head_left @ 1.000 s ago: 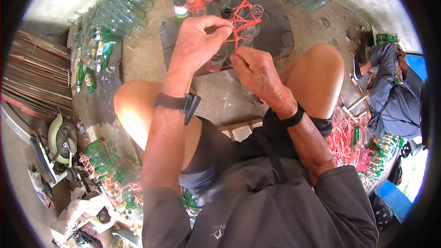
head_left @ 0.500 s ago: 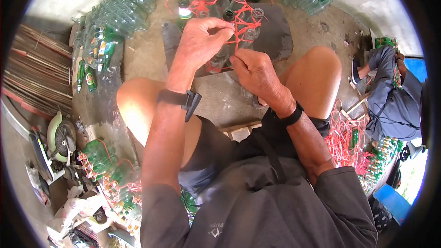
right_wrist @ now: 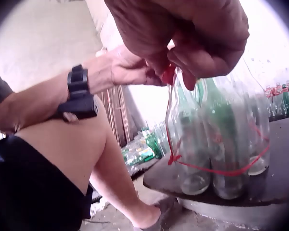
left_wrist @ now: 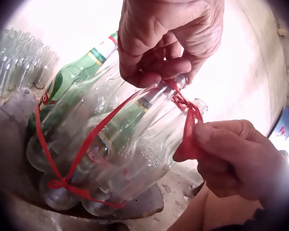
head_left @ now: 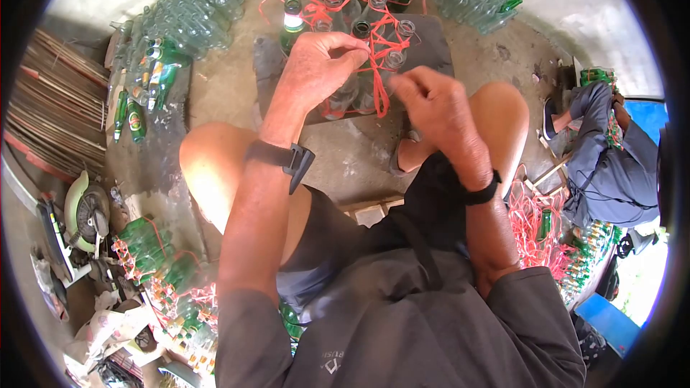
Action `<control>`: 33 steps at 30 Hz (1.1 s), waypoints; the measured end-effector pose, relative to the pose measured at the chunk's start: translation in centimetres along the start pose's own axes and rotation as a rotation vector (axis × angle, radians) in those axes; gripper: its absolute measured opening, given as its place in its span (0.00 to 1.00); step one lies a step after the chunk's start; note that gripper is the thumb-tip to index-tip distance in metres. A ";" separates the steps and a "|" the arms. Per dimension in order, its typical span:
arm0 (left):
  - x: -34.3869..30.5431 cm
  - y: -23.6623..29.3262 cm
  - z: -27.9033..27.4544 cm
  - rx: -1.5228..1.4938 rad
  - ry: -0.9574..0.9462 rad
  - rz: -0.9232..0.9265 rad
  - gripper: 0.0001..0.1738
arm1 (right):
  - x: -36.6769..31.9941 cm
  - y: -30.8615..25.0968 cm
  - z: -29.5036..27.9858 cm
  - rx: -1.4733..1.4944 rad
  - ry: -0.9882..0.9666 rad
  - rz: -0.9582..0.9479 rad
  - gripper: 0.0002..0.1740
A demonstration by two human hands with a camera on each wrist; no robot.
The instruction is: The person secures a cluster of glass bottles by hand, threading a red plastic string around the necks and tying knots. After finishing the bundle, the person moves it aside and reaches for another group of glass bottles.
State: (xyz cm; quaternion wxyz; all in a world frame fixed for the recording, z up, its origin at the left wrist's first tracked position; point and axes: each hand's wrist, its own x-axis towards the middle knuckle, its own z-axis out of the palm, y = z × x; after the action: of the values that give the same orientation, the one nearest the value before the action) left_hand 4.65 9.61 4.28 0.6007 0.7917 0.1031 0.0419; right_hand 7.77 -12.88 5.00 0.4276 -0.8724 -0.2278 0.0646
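Note:
Clear and green glass bottles (left_wrist: 130,149) stand in a bundle on a dark board (head_left: 431,57), laced together with red plastic twine (head_left: 379,90). My left hand (head_left: 316,68) pinches the twine at a bottle mouth near the front of the bundle. In the left wrist view its curled fingertips are right over the necks. Just to the right, my right hand (head_left: 438,104) has its thumb and finger together on a flat red loop, close beside a clear neck. More twine, with a knot (left_wrist: 62,184), runs round the bottles' lower part.
Rows of clear bottles (head_left: 187,14) line the back left wall, more stand back right (head_left: 474,0). Stacked wooden strips (head_left: 57,100) and a fan (head_left: 88,212) are at left. A tangle of red twine (head_left: 532,215) and another seated person (head_left: 611,151) are at right.
My right hand has moved right and slightly down, away from the left hand, and a red loop now hangs down between them. The left hand keeps its pinch near the same neck.

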 end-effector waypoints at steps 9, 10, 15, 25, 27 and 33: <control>0.2 -0.4 0.1 0.008 -0.016 0.003 0.10 | 5.7 1.8 -1.1 -0.105 0.087 -0.019 0.15; 0.2 -0.4 0.1 0.005 -0.018 -0.005 0.10 | 5.9 2.0 -0.8 -0.055 0.057 -0.027 0.13; 0.3 -0.3 -0.2 0.004 -0.046 -0.035 0.10 | 6.0 1.9 -0.3 0.020 0.120 -0.112 0.08; 0.3 -0.4 0.1 0.013 -0.035 -0.019 0.12 | 7.2 0.1 -0.6 0.103 0.059 -0.264 0.06; 0.2 -0.4 0.1 0.011 -0.033 -0.023 0.12 | 7.4 -0.7 -0.7 0.087 0.039 -0.298 0.06; 0.0 -0.3 0.2 0.024 -0.017 0.007 0.12 | 8.8 -1.7 -0.5 0.006 -0.044 -0.400 0.04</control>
State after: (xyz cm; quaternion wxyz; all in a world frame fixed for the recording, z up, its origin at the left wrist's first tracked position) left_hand 4.63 9.52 3.97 0.5920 0.7994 0.0957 0.0360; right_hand 15.18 -8.39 7.35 0.4295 -0.8067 -0.4059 -0.0018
